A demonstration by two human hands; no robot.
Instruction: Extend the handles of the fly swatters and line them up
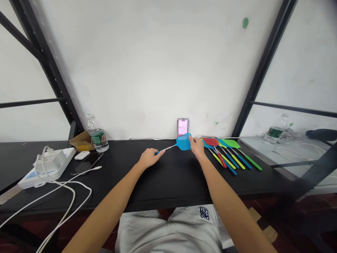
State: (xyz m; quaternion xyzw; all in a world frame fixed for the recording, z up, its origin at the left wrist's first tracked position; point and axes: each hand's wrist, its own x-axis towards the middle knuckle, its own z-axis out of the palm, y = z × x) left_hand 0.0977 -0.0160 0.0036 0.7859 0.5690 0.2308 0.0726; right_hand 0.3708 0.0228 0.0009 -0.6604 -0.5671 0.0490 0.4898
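Note:
A blue fly swatter [183,142] is held between both hands over the middle of the black table. My left hand [149,158] is closed around its blue handle, to the left. At the other end, my right hand [196,145] pinches the right edge of the perforated paddle. Just right of that hand lie several more fly swatters [228,153], fanned out and overlapping, with blue, red and green paddles at the back. Their blue, yellow, red and green handles point toward the front right.
A phone [183,127] with a lit screen leans on the wall behind the swatter. On the left are a water bottle [97,133], a cardboard box [82,141], a white earbud case [82,155], a dark phone [87,163] and a power strip [47,168] with white cables. Black shelf posts frame both sides.

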